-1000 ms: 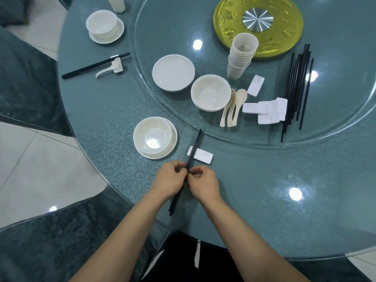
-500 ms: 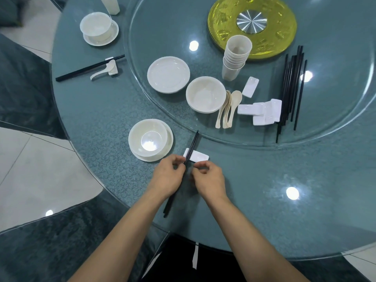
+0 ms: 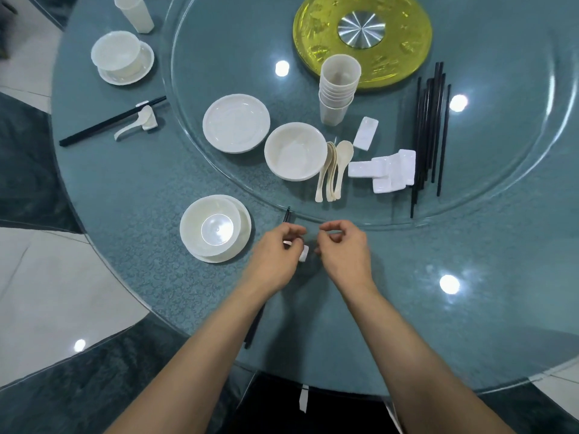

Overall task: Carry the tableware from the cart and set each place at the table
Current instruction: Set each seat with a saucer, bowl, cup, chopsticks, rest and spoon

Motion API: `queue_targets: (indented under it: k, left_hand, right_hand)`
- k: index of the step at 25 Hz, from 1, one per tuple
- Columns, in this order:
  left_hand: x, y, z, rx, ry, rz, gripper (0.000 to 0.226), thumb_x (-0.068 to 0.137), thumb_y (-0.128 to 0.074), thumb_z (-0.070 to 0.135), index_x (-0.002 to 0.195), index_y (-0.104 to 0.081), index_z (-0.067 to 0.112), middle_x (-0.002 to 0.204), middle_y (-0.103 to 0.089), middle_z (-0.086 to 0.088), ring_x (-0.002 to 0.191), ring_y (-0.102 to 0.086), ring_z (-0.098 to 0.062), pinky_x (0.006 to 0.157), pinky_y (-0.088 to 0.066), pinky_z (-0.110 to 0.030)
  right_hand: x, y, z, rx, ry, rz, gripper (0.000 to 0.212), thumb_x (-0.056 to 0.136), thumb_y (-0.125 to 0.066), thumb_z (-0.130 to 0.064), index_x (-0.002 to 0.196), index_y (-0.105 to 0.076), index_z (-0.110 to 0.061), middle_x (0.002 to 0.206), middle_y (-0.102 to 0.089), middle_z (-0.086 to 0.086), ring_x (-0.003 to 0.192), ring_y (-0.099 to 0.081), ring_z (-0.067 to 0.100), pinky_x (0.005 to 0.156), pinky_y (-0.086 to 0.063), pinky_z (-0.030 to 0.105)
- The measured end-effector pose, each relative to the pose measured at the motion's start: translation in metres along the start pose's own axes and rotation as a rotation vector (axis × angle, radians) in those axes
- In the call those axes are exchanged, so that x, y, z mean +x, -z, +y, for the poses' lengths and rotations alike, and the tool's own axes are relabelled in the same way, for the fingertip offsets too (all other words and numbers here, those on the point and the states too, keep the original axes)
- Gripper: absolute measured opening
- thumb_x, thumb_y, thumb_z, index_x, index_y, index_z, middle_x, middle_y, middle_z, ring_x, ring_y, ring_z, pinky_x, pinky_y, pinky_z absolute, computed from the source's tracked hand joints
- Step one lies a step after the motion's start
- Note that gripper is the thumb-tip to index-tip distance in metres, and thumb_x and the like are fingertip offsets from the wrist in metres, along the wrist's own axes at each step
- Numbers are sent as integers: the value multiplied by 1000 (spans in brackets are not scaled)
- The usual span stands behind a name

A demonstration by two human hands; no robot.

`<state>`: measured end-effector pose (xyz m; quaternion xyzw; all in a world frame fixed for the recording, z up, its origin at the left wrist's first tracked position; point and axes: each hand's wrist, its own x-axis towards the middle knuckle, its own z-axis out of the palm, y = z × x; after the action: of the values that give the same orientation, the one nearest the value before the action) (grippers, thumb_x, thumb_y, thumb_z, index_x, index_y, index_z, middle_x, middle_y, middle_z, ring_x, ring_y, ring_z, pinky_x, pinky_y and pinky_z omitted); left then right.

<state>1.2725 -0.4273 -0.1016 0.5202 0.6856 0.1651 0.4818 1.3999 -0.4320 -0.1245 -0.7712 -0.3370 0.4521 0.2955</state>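
Though side by side, left hand [image 3: 275, 255] pinched on chopstick rest [image 3: 303, 254]; right hand [image 3: 344, 249] curled, hold unclear.

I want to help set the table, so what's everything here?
table: one, teal, under everything
turntable: one, glass, mid-table
gold disc: one, turntable centre
cup stack: one, white, by disc
lone cup: one, white, far left
plate: one, white, turntable
loose bowl: one, white, beside plate
spoons: few, cream, turntable
spare rests: several, white, turntable
spare chopsticks: bundle, black, turntable
far bowl with saucer: one, white, far left
far chopsticks: pair, black, left edge
far spoon: one, white, beside them
near bowl with saucer: one, white, near edge
near chopsticks: pair, black, near edge
near rest: one, white, beside near chopsticks
left hand: fingers curled on near rest
right hand: fingers curled, hold unclear
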Motion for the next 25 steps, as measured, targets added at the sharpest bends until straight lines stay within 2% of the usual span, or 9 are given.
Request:
queue_targets:
  k: [5, 8, 14, 17, 19, 25]
  left_hand:
    - [14, -2, 11, -38, -12, -6, 33, 97, -52, 13, 126, -65, 21, 115, -71, 2, 108, -64, -9, 101, -50, -33]
    - [24, -2, 16, -49, -12, -22, 37, 99, -50, 12, 132, -61, 22, 117, -70, 3, 108, -64, -7, 101, -48, -29]
    - [41, -3, 16, -74, 16, -67, 43, 101, -49, 14, 142, -53, 24, 122, -68, 2, 113, -62, -12, 107, -46, -37]
    - [48, -5, 17, -98, 10, -89, 45, 100, -49, 10, 143, -52, 21, 119, -69, 1, 103, -63, -14, 103, -49, -41]
    - [52, -7, 16, -115, -6, -119, 46, 99, -50, 9, 143, -51, 22, 114, -69, 2, 96, -64, -16, 99, -52, -46]
    - [56, -8, 14, -133, -36, -182, 47, 98, -51, 9, 138, -54, 32, 103, -70, 4, 91, -67, -20, 93, -54, -51]
  right_hand:
    - [15, 8, -14, -76, 49, 35, 5, 88, -63, -21, 91, -66, -24, 74, -73, -2, 76, -69, 17, 76, -56, 33]
    - [27, 7, -23, -155, 85, 47, 5, 89, -63, -22, 92, -67, -23, 73, -71, -4, 80, -69, 20, 77, -54, 33]
    - [47, 3, -34, -294, 122, 70, 8, 93, -63, -29, 95, -67, -23, 81, -72, -3, 85, -69, 22, 77, -55, 38]
    - [53, -2, -36, -367, 131, 102, 16, 94, -64, -37, 99, -69, -23, 89, -74, -2, 90, -69, 25, 80, -55, 41]
    - [56, -6, -39, -399, 129, 107, 19, 94, -63, -39, 101, -69, -23, 92, -75, -1, 92, -69, 26, 79, -54, 37]
    - [59, -7, -41, -447, 106, 96, 16, 96, -60, -33, 103, -70, -22, 94, -76, 1, 93, -69, 27, 74, -49, 34]
